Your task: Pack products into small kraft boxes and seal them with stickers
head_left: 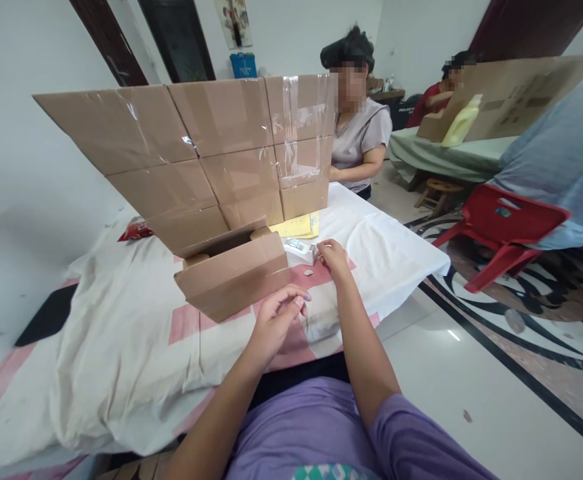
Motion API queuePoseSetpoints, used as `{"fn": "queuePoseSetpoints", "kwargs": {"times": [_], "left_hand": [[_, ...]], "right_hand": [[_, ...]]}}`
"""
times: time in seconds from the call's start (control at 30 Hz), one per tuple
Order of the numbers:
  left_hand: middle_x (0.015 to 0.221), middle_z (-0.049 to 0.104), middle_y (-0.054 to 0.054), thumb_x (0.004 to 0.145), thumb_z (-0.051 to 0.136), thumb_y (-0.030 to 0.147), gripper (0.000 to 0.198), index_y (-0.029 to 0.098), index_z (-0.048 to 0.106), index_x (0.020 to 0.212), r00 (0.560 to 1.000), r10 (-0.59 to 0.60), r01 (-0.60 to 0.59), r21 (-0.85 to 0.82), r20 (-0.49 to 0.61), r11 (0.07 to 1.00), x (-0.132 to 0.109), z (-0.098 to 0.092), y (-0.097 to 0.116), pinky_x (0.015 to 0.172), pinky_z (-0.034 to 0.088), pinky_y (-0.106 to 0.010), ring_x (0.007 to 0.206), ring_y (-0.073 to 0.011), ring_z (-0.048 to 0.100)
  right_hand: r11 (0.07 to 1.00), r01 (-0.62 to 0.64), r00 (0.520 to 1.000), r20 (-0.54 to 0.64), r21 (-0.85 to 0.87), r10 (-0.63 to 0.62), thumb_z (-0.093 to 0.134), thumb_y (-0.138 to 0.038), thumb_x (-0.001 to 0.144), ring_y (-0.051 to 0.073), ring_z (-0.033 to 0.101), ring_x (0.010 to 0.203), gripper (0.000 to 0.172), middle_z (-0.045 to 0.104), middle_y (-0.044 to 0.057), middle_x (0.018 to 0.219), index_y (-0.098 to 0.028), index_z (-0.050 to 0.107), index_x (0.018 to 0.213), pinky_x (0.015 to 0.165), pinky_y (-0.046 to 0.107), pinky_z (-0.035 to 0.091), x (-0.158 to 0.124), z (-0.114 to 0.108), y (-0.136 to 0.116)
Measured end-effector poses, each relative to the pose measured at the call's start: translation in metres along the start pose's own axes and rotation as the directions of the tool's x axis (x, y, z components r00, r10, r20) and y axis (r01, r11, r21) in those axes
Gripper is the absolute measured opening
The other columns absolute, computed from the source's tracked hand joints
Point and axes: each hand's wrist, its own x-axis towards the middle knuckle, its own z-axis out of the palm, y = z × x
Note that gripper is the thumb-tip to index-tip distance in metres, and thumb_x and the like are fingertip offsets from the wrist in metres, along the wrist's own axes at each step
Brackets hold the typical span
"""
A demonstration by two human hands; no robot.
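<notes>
My left hand point(278, 317) is closed in a pinch above the cloth, with a tiny blue item point(306, 297) showing at the fingertips; it is too small to name surely. Farther forward, my right hand point(334, 257) has its fingers bent together at the right end of a small white box point(298, 252). A silvery piece point(314, 253) shows beside those fingertips, and what they grip is hidden. Left of both hands stands an open cardboard box point(236, 277). On the cloth between the hands lies a small pale scrap point(308, 272).
Taped cardboard boxes point(236, 143) form a wall across the table point(126, 320). Yellow paper point(298, 225) lies at its foot, a red packet point(136, 230) to the left. Beyond sits a person point(366, 140). A red chair point(511, 217) stands to the right.
</notes>
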Motion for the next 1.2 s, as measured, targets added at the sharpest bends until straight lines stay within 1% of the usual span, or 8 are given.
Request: {"fn": "queuePoseSetpoints", "kwargs": {"times": [0.13,0.27,0.47,0.63,0.77,0.9,1.03,1.2], "left_hand": [[0.091,0.067,-0.003,0.086,0.072,0.029,0.011,0.018,0.074,0.086,1.000,-0.006,0.006,-0.105,-0.006,0.994,-0.002,0.003,0.001,0.069,0.044,-0.025,0.072,-0.0112,0.057],[0.081,0.065,-0.002,0.083,0.074,0.030,0.016,0.017,0.071,0.076,1.000,-0.005,0.002,-0.159,-0.017,0.987,-0.004,0.004,0.001,0.072,0.043,-0.026,0.071,-0.0122,0.056],[0.065,0.054,0.000,0.077,0.078,0.054,0.045,0.018,0.056,0.062,0.999,-0.035,0.032,-0.253,-0.005,0.967,-0.006,0.005,0.005,0.063,0.037,-0.027,0.062,-0.0124,0.048],[0.059,0.046,0.001,0.075,0.066,0.080,0.068,0.021,0.038,0.058,0.998,-0.060,0.053,-0.249,-0.021,0.967,-0.007,0.006,0.006,0.060,0.035,-0.028,0.059,-0.0122,0.042],[0.064,0.049,0.001,0.088,0.058,0.068,0.056,0.021,0.041,0.063,0.994,-0.074,0.062,-0.154,-0.077,0.986,-0.004,0.002,-0.004,0.061,0.036,-0.027,0.061,-0.0125,0.043],[0.072,0.057,-0.001,0.093,0.057,0.045,0.034,0.019,0.056,0.072,0.990,-0.039,0.048,0.059,-0.137,0.997,0.011,-0.006,-0.018,0.068,0.040,-0.027,0.069,-0.0136,0.051],[0.094,0.069,-0.004,0.093,0.056,0.031,0.017,0.019,0.068,0.096,0.997,0.033,-0.009,0.313,-0.072,0.950,0.041,-0.007,-0.029,0.082,0.048,-0.030,0.085,-0.0169,0.062],[0.139,0.063,-0.011,0.084,0.062,0.013,0.041,0.020,0.063,0.124,0.995,0.079,-0.095,0.541,0.053,0.836,0.088,0.013,-0.051,0.108,0.046,-0.040,0.120,-0.0247,0.062]], "right_hand": [[1.000,0.008,0.999,-0.039,-0.015,-0.009,0.065,-0.031,0.088,0.010,0.048,0.044,0.014,0.060,-0.006,0.063,-0.024,0.053,0.087,0.044,0.022,0.033,-0.001,0.005,-0.004],[1.000,0.007,0.999,-0.047,-0.018,-0.008,0.064,-0.031,0.089,0.011,0.048,0.045,0.014,0.061,-0.005,0.063,-0.024,0.053,0.086,0.044,0.023,0.034,-0.003,0.005,-0.008],[1.000,-0.007,0.999,-0.041,-0.026,0.005,0.061,-0.033,0.091,0.012,0.049,0.046,0.012,0.063,-0.004,0.065,-0.024,0.054,0.087,0.045,0.025,0.035,-0.004,0.005,-0.011],[1.000,-0.009,0.999,-0.041,-0.025,0.007,0.060,-0.032,0.092,0.012,0.049,0.047,0.012,0.062,-0.004,0.065,-0.024,0.053,0.085,0.045,0.025,0.036,-0.006,0.006,-0.013],[1.000,-0.010,0.999,-0.039,-0.018,0.009,0.061,-0.029,0.090,0.011,0.048,0.047,0.011,0.062,-0.004,0.064,-0.023,0.053,0.085,0.045,0.024,0.035,-0.009,0.006,-0.014],[1.000,-0.009,0.999,-0.031,-0.005,0.009,0.065,-0.025,0.085,0.011,0.049,0.047,0.011,0.062,-0.005,0.064,-0.023,0.053,0.084,0.044,0.023,0.035,-0.009,0.006,-0.014],[1.000,-0.018,1.000,-0.019,0.024,0.019,0.067,-0.020,0.081,0.011,0.048,0.046,0.014,0.061,-0.005,0.063,-0.023,0.055,0.087,0.043,0.023,0.033,-0.007,0.006,-0.012],[0.996,-0.042,0.999,0.003,0.077,0.041,0.070,-0.016,0.075,0.011,0.048,0.046,0.024,0.060,-0.005,0.061,-0.022,0.057,0.095,0.042,0.021,0.034,-0.006,0.004,-0.012]]}}
